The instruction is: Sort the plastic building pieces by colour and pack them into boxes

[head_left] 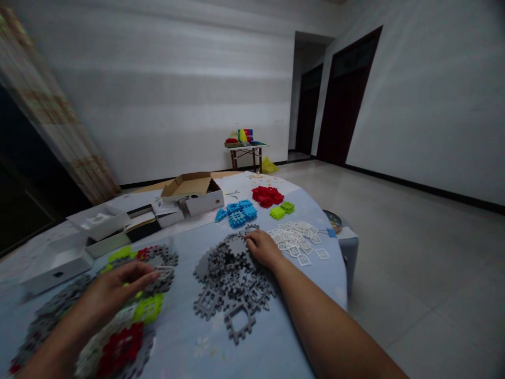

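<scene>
My left hand [124, 281], thumb and fingers brought together, grips a small white lattice panel [164, 271] above the left-hand group of toothed building pieces. That group mixes grey, white, lime green pieces [149, 309] and red pieces [122, 347]. At the far side of a heap of grey toothed building pieces [236, 279], my right hand [265, 248] has its fingers curled on a grey piece, partly hidden by them. Loose white lattice panels [295, 238] lie spread just right of that hand.
Blue pieces [239, 213], a red pile [268, 196] and green pieces [282, 210] lie farther back on the round table. Open boxes [205, 202] line the back left. Beside the table's right edge stands a grey stool [349, 247]. A small table [246, 147] stands by the wall.
</scene>
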`<act>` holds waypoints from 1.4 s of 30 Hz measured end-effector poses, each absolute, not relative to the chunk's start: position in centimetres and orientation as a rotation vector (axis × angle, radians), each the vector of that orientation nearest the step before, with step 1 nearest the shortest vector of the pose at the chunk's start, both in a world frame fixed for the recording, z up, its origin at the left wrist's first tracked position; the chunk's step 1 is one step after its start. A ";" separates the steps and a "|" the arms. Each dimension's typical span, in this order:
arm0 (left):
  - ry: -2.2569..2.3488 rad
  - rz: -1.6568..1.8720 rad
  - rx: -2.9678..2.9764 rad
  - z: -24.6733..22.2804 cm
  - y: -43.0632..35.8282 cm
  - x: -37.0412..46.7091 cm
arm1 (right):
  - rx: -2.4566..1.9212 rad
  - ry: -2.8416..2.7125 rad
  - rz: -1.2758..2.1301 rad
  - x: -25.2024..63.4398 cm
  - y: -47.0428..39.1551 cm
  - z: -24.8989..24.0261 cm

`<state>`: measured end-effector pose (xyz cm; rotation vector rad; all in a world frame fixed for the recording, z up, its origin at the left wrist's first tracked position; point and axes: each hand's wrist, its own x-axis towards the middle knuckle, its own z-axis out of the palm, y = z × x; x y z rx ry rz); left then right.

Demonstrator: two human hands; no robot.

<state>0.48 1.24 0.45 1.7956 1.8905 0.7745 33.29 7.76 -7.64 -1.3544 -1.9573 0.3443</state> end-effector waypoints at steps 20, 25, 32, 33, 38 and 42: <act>1.368 1.047 1.751 7.6 8.8 18.7 | -1.342 -1.938 0.394 33.3 8.0 -7.5; 1.700 1.015 1.724 5.9 6.9 10.1 | -1.346 -1.951 0.382 33.3 7.8 -7.4; 2.007 0.996 1.697 1.5 3.5 -0.8 | -1.327 -1.950 0.391 33.3 7.8 -8.0; 2.043 0.964 1.717 0.8 3.0 -1.9 | -1.323 -1.951 0.393 33.3 7.8 -8.1; 2.304 0.576 1.920 -2.0 1.5 -3.5 | -1.318 -1.969 0.389 33.4 7.8 -8.3; 2.425 0.376 2.022 -2.7 2.0 -1.9 | -1.320 -1.972 0.384 33.5 7.9 -8.6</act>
